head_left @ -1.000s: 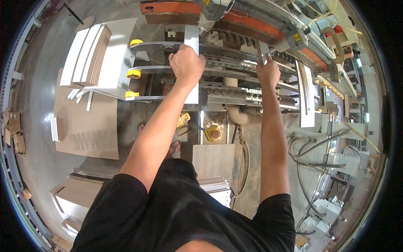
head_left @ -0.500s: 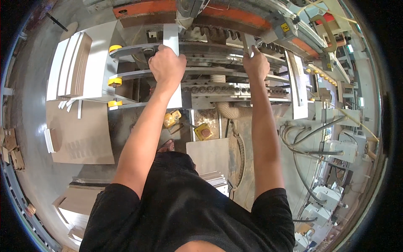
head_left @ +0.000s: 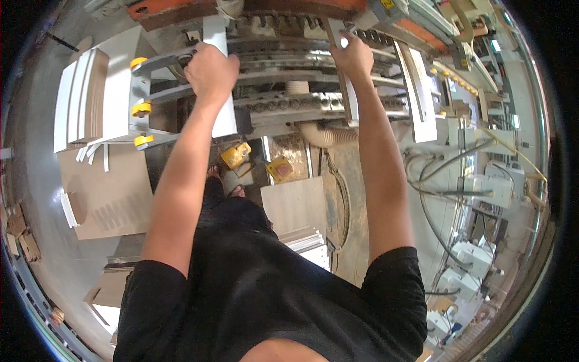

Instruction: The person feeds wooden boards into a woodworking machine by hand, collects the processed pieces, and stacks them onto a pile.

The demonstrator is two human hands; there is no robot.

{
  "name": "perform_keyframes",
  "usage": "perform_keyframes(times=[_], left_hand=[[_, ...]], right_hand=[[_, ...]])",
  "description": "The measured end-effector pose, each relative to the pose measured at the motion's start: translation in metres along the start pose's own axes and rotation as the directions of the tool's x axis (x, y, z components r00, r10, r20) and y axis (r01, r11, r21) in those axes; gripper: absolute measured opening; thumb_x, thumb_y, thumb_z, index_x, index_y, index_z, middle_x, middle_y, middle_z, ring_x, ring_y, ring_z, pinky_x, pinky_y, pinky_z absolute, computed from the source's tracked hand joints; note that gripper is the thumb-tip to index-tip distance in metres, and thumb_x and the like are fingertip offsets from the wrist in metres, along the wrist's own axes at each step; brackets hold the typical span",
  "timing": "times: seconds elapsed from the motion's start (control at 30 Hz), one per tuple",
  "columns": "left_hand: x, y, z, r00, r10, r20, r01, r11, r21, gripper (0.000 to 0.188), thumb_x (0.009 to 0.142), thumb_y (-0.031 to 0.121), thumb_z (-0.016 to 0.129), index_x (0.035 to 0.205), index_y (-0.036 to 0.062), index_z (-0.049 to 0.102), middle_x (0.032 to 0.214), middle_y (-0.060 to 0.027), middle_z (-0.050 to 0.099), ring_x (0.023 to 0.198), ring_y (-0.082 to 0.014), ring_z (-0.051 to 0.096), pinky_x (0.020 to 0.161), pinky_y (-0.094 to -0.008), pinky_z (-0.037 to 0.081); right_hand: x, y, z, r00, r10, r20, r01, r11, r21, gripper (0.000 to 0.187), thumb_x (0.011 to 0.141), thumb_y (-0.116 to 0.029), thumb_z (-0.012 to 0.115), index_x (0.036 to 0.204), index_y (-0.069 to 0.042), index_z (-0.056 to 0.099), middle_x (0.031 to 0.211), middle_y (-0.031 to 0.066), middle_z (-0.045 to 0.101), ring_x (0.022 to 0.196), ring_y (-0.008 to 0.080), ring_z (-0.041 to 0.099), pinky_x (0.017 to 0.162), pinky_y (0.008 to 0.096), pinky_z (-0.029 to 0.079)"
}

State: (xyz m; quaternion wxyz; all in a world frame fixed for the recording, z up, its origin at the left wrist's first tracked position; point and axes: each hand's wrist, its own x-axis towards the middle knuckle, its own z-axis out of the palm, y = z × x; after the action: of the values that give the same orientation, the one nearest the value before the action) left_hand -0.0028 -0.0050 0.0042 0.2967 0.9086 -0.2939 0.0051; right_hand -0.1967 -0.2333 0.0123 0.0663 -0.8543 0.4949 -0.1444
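Note:
My left hand (head_left: 211,71) is closed on a long white board strip (head_left: 225,117), which lies crosswise over the metal rails (head_left: 271,78) of a machine. Further right, my right hand (head_left: 353,55) grips a second, narrower white board strip (head_left: 350,104) near its far end, fingers bent over its edge. Both strips point away from me, toward the orange machine beam (head_left: 175,7). Beyond my right hand lies another pale board strip (head_left: 425,127) with a dark slot-like line along it. My fingertips are partly hidden on both hands.
Stacked white boards (head_left: 78,99) stand at left beside yellow rollers (head_left: 142,109). Below the rails are a yellow pedal box (head_left: 236,155), a second yellow box (head_left: 280,169) and a ribbed hose (head_left: 329,135). A board stack (head_left: 294,205) is near my body. Grey cables (head_left: 425,193) loop at right.
The whole view has shifted, so the machine sits higher and further left. My right hand has moved slightly farther away, and more of its board strip shows beside my forearm. Both hands keep their grip.

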Motion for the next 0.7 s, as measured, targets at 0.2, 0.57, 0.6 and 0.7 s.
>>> perform_keyframes(times=[0.2, 0.57, 0.6, 0.7], left_hand=[[0.001, 0.001, -0.001, 0.998, -0.036, 0.053, 0.035, 0.999, 0.025, 0.047, 0.076, 0.028, 0.072, 0.097, -0.0111, 0.058, 0.088, -0.0289, 0.069, 0.087, -0.0433, 0.069, 0.082, -0.0474, 0.054], [-0.001, 0.002, 0.0, 0.999, -0.035, 0.025, 0.035, 0.999, 0.031, 0.04, 0.075, 0.024, 0.071, 0.093, -0.0101, 0.059, 0.085, -0.028, 0.069, 0.083, -0.0412, 0.07, 0.08, -0.0459, 0.055], [0.001, 0.002, 0.0, 0.998, -0.051, 0.047, 0.05, 0.998, 0.029, 0.044, 0.076, 0.027, 0.073, 0.095, -0.0099, 0.06, 0.088, -0.0289, 0.069, 0.087, -0.0432, 0.069, 0.081, -0.0476, 0.054], [0.001, -0.001, 0.001, 0.997, -0.059, 0.055, 0.058, 0.998, 0.024, 0.047, 0.077, 0.03, 0.074, 0.098, -0.0096, 0.061, 0.091, -0.0296, 0.069, 0.09, -0.0452, 0.068, 0.082, -0.0493, 0.054]], right_hand=[[-0.009, 0.006, 0.009, 0.998, -0.036, -0.059, 0.039, 0.999, 0.035, 0.058, 0.073, -0.035, 0.072, 0.128, -0.018, 0.065, 0.097, 0.0171, 0.073, 0.095, 0.0361, 0.069, 0.087, 0.043, 0.053], [-0.01, 0.008, 0.008, 0.993, -0.101, -0.063, 0.103, 0.995, 0.018, 0.056, 0.072, -0.03, 0.069, 0.125, -0.011, 0.064, 0.1, 0.0201, 0.072, 0.097, 0.0376, 0.068, 0.086, 0.045, 0.053], [-0.008, 0.009, 0.007, 0.993, -0.102, -0.066, 0.104, 0.994, 0.02, 0.056, 0.072, -0.03, 0.069, 0.125, -0.011, 0.064, 0.1, 0.0201, 0.072, 0.097, 0.0376, 0.068, 0.086, 0.045, 0.053], [-0.003, 0.008, 0.006, 0.993, -0.121, -0.012, 0.121, 0.993, 0.01, 0.056, 0.073, -0.03, 0.069, 0.125, -0.011, 0.064, 0.1, 0.02, 0.072, 0.097, 0.0378, 0.068, 0.086, 0.0447, 0.053]])
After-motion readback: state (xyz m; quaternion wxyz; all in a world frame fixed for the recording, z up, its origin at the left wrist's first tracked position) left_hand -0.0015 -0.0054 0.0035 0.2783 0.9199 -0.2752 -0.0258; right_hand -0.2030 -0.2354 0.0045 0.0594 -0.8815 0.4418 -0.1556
